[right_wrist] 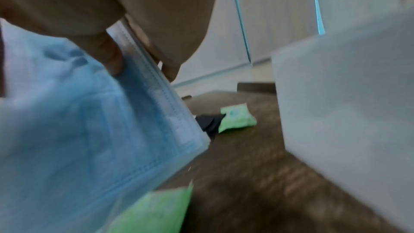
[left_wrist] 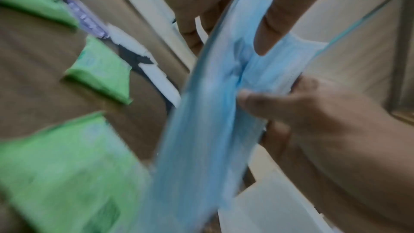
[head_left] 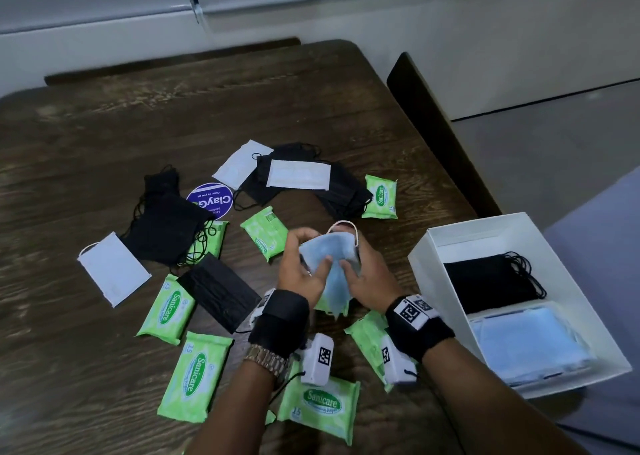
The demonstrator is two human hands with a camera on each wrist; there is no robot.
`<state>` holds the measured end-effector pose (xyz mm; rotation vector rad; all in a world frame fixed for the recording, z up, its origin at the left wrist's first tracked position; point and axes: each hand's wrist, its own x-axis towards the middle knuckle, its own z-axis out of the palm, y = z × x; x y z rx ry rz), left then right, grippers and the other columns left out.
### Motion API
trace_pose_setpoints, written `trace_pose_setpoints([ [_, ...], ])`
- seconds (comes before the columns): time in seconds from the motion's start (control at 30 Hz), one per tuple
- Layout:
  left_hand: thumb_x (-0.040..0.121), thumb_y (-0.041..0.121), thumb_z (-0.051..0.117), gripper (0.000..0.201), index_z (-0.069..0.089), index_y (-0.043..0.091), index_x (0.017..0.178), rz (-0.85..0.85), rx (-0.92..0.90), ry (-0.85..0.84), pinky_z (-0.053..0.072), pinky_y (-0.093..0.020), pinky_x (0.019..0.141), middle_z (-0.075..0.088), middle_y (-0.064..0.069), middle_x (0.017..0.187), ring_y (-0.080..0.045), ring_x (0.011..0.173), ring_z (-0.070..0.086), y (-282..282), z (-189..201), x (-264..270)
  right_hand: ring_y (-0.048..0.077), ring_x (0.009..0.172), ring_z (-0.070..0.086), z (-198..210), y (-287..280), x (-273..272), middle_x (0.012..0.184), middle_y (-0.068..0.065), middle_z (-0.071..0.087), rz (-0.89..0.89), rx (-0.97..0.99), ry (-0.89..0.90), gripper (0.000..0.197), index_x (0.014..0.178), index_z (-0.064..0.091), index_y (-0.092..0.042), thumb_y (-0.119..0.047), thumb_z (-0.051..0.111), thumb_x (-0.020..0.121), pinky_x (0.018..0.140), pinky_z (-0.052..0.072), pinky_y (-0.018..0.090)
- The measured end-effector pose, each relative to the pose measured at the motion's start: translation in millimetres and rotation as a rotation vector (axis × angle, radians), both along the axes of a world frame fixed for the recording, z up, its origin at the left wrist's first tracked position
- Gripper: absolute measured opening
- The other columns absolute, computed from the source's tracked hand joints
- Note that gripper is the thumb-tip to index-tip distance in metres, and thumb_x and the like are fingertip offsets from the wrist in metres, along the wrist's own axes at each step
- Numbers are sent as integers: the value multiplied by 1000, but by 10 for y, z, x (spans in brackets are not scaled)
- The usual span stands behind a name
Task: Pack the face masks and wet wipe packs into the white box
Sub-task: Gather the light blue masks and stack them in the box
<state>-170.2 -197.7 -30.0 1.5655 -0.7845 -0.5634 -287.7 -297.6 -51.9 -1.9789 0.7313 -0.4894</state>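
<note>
Both hands hold a small stack of light blue face masks [head_left: 329,264] above the table's middle. My left hand [head_left: 304,267] grips the stack's left side, thumb on its face. My right hand [head_left: 360,267] grips the right side, where an ear loop sticks up. The same blue masks [left_wrist: 215,105] fill the left wrist view and, as blue masks [right_wrist: 89,121], the right wrist view. The white box [head_left: 478,236] stands at the right, holding black masks [head_left: 491,281] and blue masks [head_left: 530,343]. Black masks [head_left: 166,226], white masks [head_left: 114,269] and green wet wipe packs [head_left: 195,375] lie scattered on the table.
The dark wooden table [head_left: 104,125] has bare room at the back and far left. A round purple sticker [head_left: 209,201] lies among the masks. A dark chair back [head_left: 433,125] stands past the right edge. The box's white wall [right_wrist: 347,104] looms close on the right.
</note>
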Motion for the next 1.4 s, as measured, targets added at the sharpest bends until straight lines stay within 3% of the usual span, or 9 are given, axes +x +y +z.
trace_pose_setpoints([
  [0.1, 77, 14, 70, 29, 58, 24, 101, -114, 98, -228, 50, -22, 75, 65, 5, 93, -13, 85, 62, -138, 280, 46, 26, 124, 54, 237, -265, -222, 138, 9, 56, 154, -93, 119, 63, 152, 28, -23, -11, 52, 95, 104, 45, 42],
  [0.2, 79, 17, 67, 29, 66, 10, 107, -251, 254, -500, 53, -33, 75, 71, -9, 94, -28, 87, 66, -369, 479, -86, 25, 116, 60, 538, -473, -485, 129, 6, 61, 207, -93, 107, 72, 151, 26, -38, -9, 54, 91, 98, 49, 38],
  [0.37, 85, 2, 66, 21, 58, 17, 98, -206, 213, -151, 44, -27, 73, 62, 1, 88, -12, 80, 55, -753, 685, -579, -5, 94, 63, 811, -966, -1153, 108, -7, 68, 17, -52, 79, 42, 121, 66, -15, -19, 80, 81, 79, 47, 11],
  [0.53, 85, 7, 67, 27, 58, 11, 109, -170, 281, -21, 47, -29, 78, 63, -6, 99, -21, 90, 58, -953, 516, -1193, 0, 79, 66, 790, -1340, -1911, 89, -1, 71, -122, 212, 128, 34, 102, 70, -7, -14, 88, 73, 70, 51, 19],
  [0.73, 85, 4, 65, 28, 49, 15, 106, -122, 346, 139, 46, -26, 75, 58, -5, 98, -23, 90, 59, -1117, 380, -1858, 30, 99, 71, 599, -1471, -2645, 104, 13, 74, -246, 467, 187, 50, 113, 66, -11, -6, 89, 69, 84, 59, 49],
  [0.9, 77, 1, 63, 67, 35, 25, 133, -402, 506, -327, 43, -27, 69, 56, -6, 93, -25, 84, 56, -1184, 373, -2279, 23, 92, 71, 455, -1575, -2929, 101, 2, 73, -250, 245, 494, 57, 106, 65, -22, -23, 92, 56, 86, 59, 47],
  [1.0, 75, 4, 63, 71, 40, 34, 136, -650, 713, -603, 52, -34, 85, 61, -10, 114, -30, 104, 60, -1278, 311, -2461, 24, 95, 65, 462, -1583, -2999, 109, 4, 65, -212, 116, 701, 53, 107, 62, -24, -17, 90, 62, 86, 55, 37],
  [1.13, 75, 6, 67, 57, 52, 27, 127, -781, 939, -641, 56, -31, 76, 59, -11, 118, -29, 98, 63, -1333, 203, -2586, 28, 100, 64, 442, -1514, -2998, 118, 10, 61, -83, 82, 933, 62, 122, 57, -16, -11, 88, 68, 73, 51, 30],
  [1.4, 74, 5, 67, 53, 51, 19, 123, -848, 978, -805, 54, -39, 83, 57, -11, 118, -33, 103, 61, -1341, 115, -2672, 34, 110, 63, 316, -1369, -2954, 125, 19, 60, -36, 31, 1037, 86, 137, 34, -9, -6, 87, 70, 84, 54, 37],
])
